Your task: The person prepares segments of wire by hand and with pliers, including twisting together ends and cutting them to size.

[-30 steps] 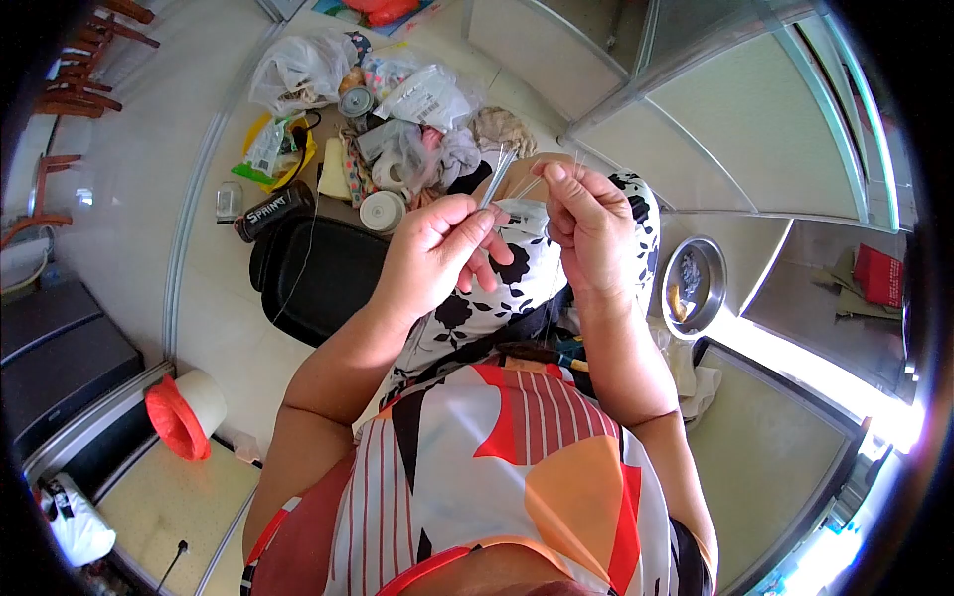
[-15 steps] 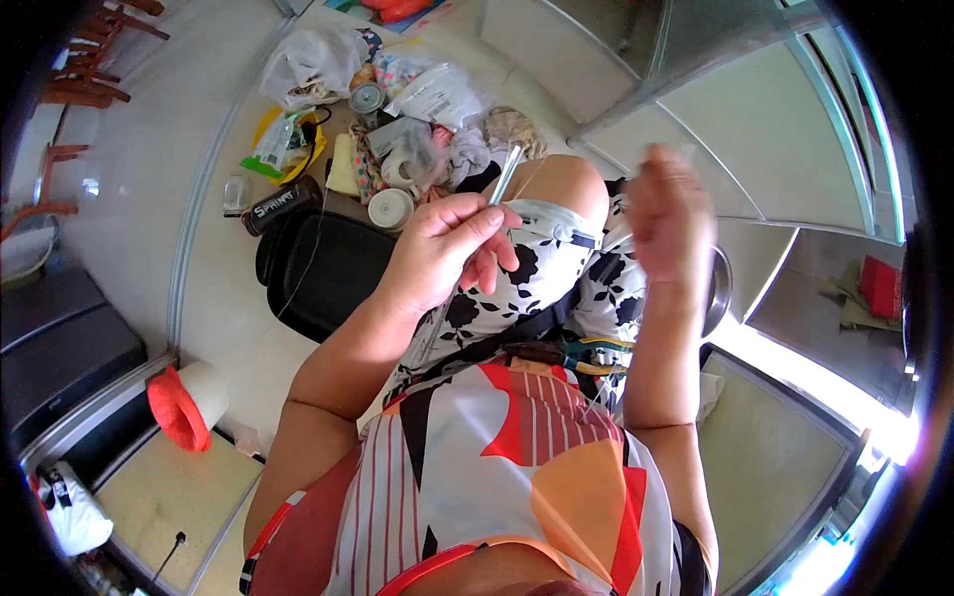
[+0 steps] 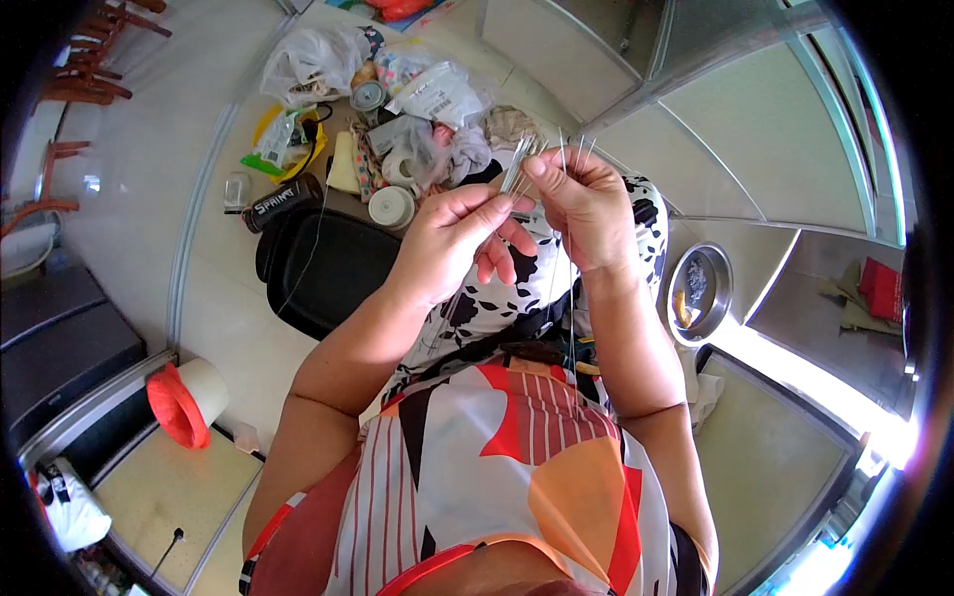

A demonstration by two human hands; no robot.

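Observation:
A bundle of thin silvery wires stands up from the pinched thumb and forefinger of my left hand; its other fingers are loosely curled. Right beside it, my right hand pinches a few thin wires whose ends stick up past the fingers. Long wire lengths hang below both hands over the black-and-white floral trousers. Tools with yellow and dark handles lie partly hidden on my lap.
A black seat-like object, a dark bottle, a white round lid and plastic bags lie ahead to the left. A metal bowl sits at the right by the cabinets. A red-lined bin stands at left.
My right hand swung out to the right, blurred, then came back beside my left hand. My left hand stays in nearly the same place, still pinching the bundle.

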